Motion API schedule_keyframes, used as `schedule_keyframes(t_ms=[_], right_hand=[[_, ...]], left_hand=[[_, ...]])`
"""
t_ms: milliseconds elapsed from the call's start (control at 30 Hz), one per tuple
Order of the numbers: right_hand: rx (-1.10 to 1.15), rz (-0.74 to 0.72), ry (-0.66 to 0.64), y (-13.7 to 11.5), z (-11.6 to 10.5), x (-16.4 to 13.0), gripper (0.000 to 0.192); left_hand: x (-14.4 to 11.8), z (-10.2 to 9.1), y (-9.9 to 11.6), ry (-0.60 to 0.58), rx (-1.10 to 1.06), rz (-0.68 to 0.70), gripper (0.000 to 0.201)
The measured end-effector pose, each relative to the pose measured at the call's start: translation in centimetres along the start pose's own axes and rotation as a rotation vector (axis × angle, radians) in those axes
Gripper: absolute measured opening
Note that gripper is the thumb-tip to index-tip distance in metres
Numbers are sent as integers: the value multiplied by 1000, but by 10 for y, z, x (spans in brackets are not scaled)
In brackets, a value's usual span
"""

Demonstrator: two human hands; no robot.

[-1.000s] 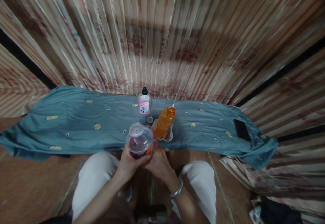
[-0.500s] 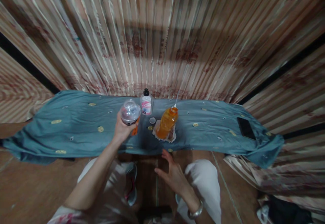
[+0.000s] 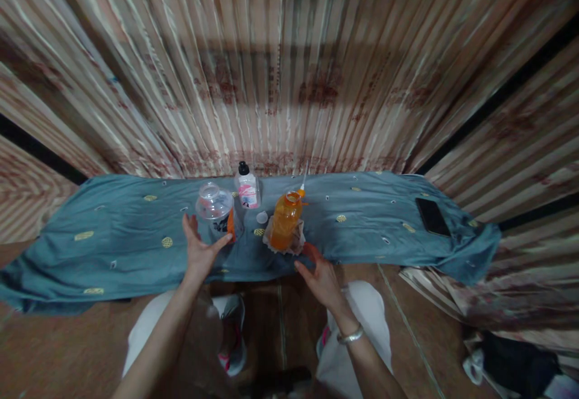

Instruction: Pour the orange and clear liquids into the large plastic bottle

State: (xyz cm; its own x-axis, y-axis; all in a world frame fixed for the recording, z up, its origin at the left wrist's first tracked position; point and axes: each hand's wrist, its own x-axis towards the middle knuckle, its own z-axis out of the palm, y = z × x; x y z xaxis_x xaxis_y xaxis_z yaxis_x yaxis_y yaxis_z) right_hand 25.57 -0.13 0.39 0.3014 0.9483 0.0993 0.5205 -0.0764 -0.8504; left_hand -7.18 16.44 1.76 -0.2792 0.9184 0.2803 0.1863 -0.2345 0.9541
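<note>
A clear plastic container [image 3: 216, 210] with a black and orange label stands on the blue cloth. My left hand [image 3: 199, 255] is open at its near side, thumb and fingers spread apart, holding nothing; whether a fingertip still touches it I cannot tell. A bottle of orange liquid [image 3: 286, 224] with an uncapped mouth stands on a small crumpled pale cloth [image 3: 297, 241]. My right hand [image 3: 320, 275] is open by that cloth's near right edge, with fingers apart. Between the two vessels lies a small white cap [image 3: 262, 217].
Behind them stands a small clear bottle [image 3: 248, 189] with a black top and pink label. A thin white-stemmed piece [image 3: 303, 188] with an orange base is behind the orange bottle. A phone [image 3: 432, 217] lies at the right of the cloth-covered bench [image 3: 136, 224]. A striped curtain [image 3: 271, 73] hangs behind.
My left hand has put the clear container down on the bench and loosened from it. My right hand has moved up, close to the crumpled cloth. The view has shifted slightly.
</note>
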Motion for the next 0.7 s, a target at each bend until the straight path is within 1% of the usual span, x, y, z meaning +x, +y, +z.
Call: schedule_keyframes(t_ms=[33, 67, 100, 133, 167, 200, 267, 367, 433, 467, 500, 533, 600, 633, 700], right_hand=[[-14, -7, 16, 4, -1, 11, 61], [-30, -15, 31, 7, -3, 22, 61], [-47, -23, 45, 11, -3, 33, 60], [-66, -31, 57, 15, -3, 45, 60], [-85, -38, 67, 18, -2, 56, 60], [-106, -45, 77, 21, 0, 67, 59], [-150, -57, 94, 26, 6, 84, 60], [-221, -58, 94, 30, 18, 97, 56], [-264, -50, 74, 31, 27, 97, 49], [-282, -49, 58, 31, 31, 96, 45], [-296, -53, 39, 30, 36, 94, 41], [-305, -63, 19, 30, 40, 92, 37], [-306, -108, -22, 28, 48, 89, 32], [-298, -139, -38, 27, 51, 89, 31], [-274, -209, -46, 25, 55, 90, 37]], left_hand=[[-19, -4, 1, 34, 21, -11, 148], [-39, -5, 3, 28, 28, -1, 147], [-58, -3, 6, -20, 24, 14, 144], [-74, 3, 10, -78, 17, 23, 142], [-85, 13, 15, -157, 19, 20, 141], [-92, 27, 20, -225, 20, 14, 147], [-91, 60, 32, -328, 22, 8, 161], [-66, 110, 47, -393, 7, 42, 174], [-49, 134, 52, -402, -14, 48, 173], [-43, 143, 54, -411, -14, 45, 169], [-39, 149, 54, -418, -2, 32, 161], [-36, 153, 53, -418, 10, 13, 149], [-35, 156, 51, -400, 21, -26, 126], [-36, 155, 49, -383, 21, -46, 118], [-37, 152, 49, -355, 19, -77, 110]])
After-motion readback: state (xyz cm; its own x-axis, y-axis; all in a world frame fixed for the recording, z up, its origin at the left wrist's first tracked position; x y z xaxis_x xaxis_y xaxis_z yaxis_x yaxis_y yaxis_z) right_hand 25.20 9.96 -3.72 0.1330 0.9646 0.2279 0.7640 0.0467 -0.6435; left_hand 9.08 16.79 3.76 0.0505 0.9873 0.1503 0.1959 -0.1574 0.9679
